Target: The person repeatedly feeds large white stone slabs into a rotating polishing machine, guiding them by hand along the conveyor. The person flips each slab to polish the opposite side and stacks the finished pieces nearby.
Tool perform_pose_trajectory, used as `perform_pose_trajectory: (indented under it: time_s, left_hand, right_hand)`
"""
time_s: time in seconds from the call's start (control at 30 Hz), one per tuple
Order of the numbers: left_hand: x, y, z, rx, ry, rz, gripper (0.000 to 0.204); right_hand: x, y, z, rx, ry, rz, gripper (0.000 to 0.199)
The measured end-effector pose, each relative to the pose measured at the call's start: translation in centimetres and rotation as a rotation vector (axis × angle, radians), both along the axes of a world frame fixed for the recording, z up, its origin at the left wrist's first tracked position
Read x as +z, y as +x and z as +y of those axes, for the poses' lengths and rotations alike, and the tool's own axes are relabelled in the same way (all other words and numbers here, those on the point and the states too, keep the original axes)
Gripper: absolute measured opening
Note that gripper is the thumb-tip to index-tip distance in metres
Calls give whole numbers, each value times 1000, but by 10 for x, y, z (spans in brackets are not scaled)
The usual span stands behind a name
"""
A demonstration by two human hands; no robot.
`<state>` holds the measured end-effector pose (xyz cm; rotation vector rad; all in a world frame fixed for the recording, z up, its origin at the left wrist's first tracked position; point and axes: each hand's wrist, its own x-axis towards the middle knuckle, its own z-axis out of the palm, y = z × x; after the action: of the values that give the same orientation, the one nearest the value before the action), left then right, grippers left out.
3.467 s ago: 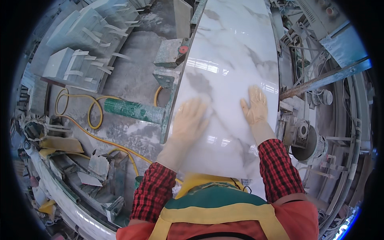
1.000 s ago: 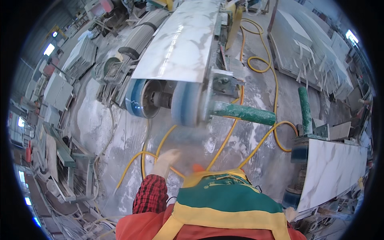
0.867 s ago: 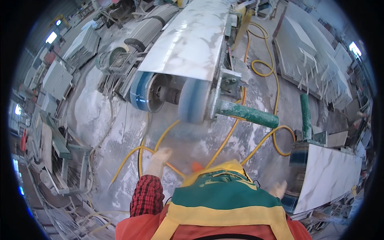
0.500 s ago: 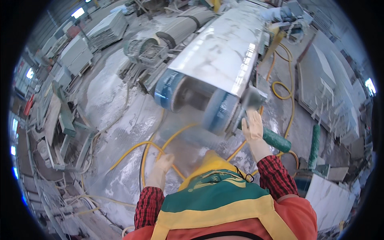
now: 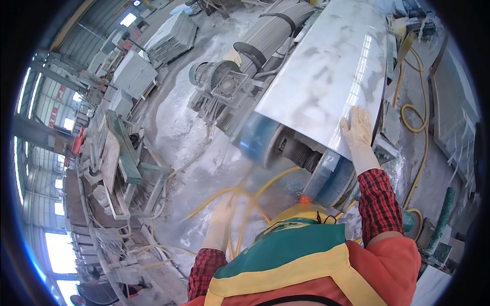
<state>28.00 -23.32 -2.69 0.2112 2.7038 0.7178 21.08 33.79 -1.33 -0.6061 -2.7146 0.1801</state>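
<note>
My right hand [image 5: 359,130], in a cream rubber glove, rests on the near right part of a glossy white marble-like slab [image 5: 321,76], fingers stretched out. Under the slab's near end are two blue ribbed wheels or rollers [image 5: 260,137], with a dark bellows-like part [image 5: 302,154] between them. My left hand [image 5: 223,208], gloved alike, hangs low near a yellow hose [image 5: 209,194] on the floor. Motion smears its fingers, and I cannot tell whether it touches the hose. A green and yellow apron [image 5: 286,250] covers my front.
A motor-like machine [image 5: 217,79] and a strapped bundle of strips [image 5: 273,35] lie left of the slab. Green frames and boards [image 5: 127,158] lean at the left. Stacked slabs [image 5: 171,38] stand farther back. Slabs [image 5: 454,97] and another yellow hose [image 5: 421,122] are at the right.
My right hand has moved from beside the slab's near right corner onto its top. My left hand stays low near the hose. The view has swung left.
</note>
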Motion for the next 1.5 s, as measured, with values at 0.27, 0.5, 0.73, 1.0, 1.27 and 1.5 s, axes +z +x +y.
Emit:
perform_pose_trajectory:
  time_s: [0.27,0.5,0.73,1.0,1.27,1.5]
  left_hand:
    - [56,-153,113,-497,139,508,51]
    - [54,-277,233,-783,111,661,62]
    - [26,-346,304,-920,194,726,66]
    - [23,-343,309,-888,113,693,61]
    - [36,-340,305,-902,94,692,58]
    - [33,-338,302,-953,120,739,55]
  right_hand:
    - [-7,2,-2,-69,24,53,64]
    - [-18,4,2,-185,54,103,66]
    - [1,8,-4,-328,-11,7,68]
    - [19,1,15,-239,-17,-17,68]
    - [27,-5,14,-248,-145,-34,72]
    - [17,0,15,-255,-126,-8,71]
